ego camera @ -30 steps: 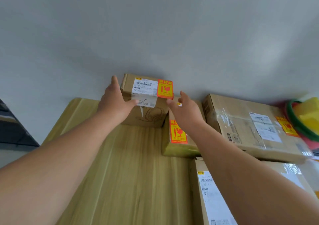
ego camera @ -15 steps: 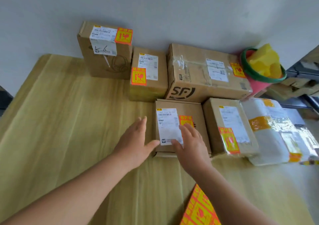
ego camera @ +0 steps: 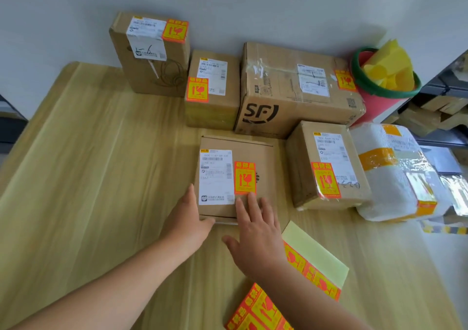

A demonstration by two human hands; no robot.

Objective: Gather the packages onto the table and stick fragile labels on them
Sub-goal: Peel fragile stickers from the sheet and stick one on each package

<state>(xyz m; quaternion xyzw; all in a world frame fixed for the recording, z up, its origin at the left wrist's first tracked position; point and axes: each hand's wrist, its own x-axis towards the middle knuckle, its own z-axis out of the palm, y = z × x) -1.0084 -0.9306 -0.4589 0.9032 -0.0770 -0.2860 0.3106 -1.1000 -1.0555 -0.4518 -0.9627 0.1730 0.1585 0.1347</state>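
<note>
1. A person's left hand (ego camera: 188,222) and right hand (ego camera: 255,238) meet at the near end of a flat box (ego camera: 263,152) lying on a wooden table (ego camera: 101,177). The hands are close together but not touching.
2. The left hand is set against the box's near left corner, fingers straight along its side and thumb at the near edge. The right hand lies flat on the lid with its fingers spread and gripping nothing. Its fingertips are just below the orange-and-yellow fragile label (ego camera: 244,177), which is stuck beside a white shipping slip (ego camera: 215,177).
3. Five more packages stand on the table, each with its own fragile sticker:
   - a tall box (ego camera: 152,76), a small box (ego camera: 228,106) and a large box (ego camera: 286,89) in a row against the wall (ego camera: 228,5);
   - a squat box (ego camera: 301,167) just right of the flat box;
   - a white parcel (ego camera: 395,182) banded with orange tape at the table's right edge.
4. Two label sheets (ego camera: 314,276) lie on the table under the right forearm, one partly peeled.
5. A red bucket (ego camera: 379,101) with a green rim sits beyond the large box, holding yellow material.
</note>
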